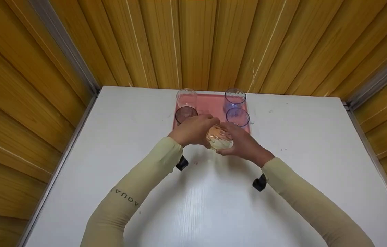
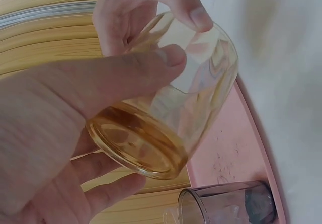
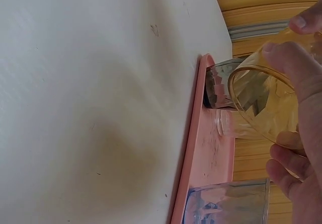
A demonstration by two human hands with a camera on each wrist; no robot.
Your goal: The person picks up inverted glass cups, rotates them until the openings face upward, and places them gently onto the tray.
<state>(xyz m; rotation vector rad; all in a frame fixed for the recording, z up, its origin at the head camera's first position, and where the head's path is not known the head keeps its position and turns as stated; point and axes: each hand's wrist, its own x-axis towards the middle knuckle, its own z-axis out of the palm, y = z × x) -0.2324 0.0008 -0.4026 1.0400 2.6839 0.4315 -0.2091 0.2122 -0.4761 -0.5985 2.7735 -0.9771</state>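
An amber drinking glass [image 1: 220, 139] is held tilted between both hands, over the near edge of a pink tray [image 1: 210, 103]. My left hand [image 1: 195, 129] grips it near its thick base [image 2: 136, 148], thumb along the wall and fingers round the other side. From the other side, my right hand [image 1: 246, 142] holds the glass toward its rim [image 3: 246, 70], with thumb and fingers around it. Nothing shows inside the glass. Standing on the tray are a clear glass [image 1: 186, 97], a dark smoky glass [image 1: 185, 114] and two bluish glasses, the nearer one [image 1: 238, 117] close to my right hand.
The tray lies on a white table [image 1: 138, 123] near its back edge. Wood-look panels [image 1: 196, 44] rise behind and on both sides, with grey metal strips [image 1: 66, 44] at the corners. Black wrist devices [image 1: 259, 183] hang under both sleeves.
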